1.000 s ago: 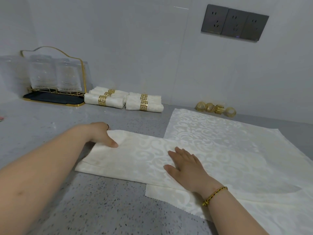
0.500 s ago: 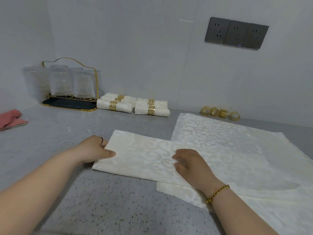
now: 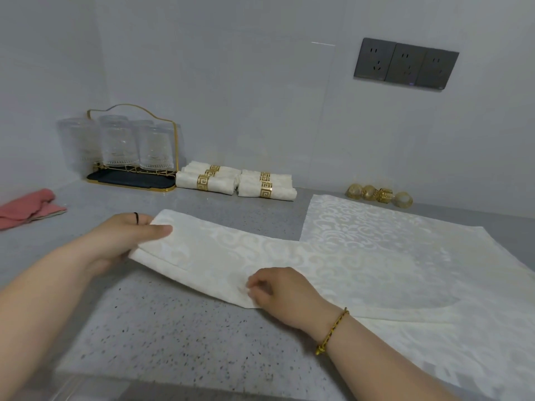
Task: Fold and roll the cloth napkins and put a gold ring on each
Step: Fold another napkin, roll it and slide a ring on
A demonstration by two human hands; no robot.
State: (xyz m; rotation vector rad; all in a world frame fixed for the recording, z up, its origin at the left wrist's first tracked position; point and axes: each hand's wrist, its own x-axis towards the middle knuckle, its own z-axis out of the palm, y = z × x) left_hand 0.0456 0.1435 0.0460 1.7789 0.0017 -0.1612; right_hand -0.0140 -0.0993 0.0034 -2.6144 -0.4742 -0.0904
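White folded napkin lies across the grey counter, its right end overlapping a flat napkin. Left hand pinches its left end, thumb on top, fingers under. Right hand is at the near edge, fingers curled, pinching the cloth. Rolled napkins sit by the back wall, loose gold rings further right.

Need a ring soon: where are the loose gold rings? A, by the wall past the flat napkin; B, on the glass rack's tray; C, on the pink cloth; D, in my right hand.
A: the loose gold rings sit in a row at the wall, just beyond the flat napkin.
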